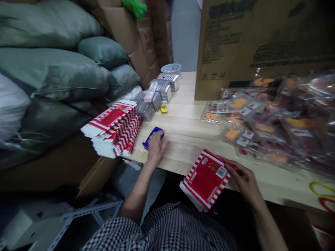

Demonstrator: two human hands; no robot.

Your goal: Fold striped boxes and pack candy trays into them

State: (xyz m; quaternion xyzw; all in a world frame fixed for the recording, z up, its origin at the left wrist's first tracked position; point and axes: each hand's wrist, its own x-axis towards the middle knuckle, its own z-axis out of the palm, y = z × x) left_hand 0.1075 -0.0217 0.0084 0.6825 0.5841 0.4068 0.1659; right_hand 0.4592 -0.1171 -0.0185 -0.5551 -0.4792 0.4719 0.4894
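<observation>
My right hand (244, 179) grips the right edge of a flat-sided red carton with white stripes (205, 179). The carton is tilted over the table's front edge, its printed face and barcode turned up. My left hand (156, 148) is at a small blue tape dispenser (146, 144) with a green part inside. Its fingers are curled over the dispenser's near side and slightly blurred; whatever they pinch is hidden. Left of the dispenser lies a stack of matching red-and-white cartons (115, 127), folded flat.
Clear plastic packs with orange pieces (264, 127) are heaped on the right, before a large cardboard box (222, 52). Silvery packs (157, 99), a yellow packet (163, 109) and a bowl (171, 67) stand behind the cartons. Yellow-handled scissors (321, 188) lie far right. Stuffed sacks (57, 73) rise left.
</observation>
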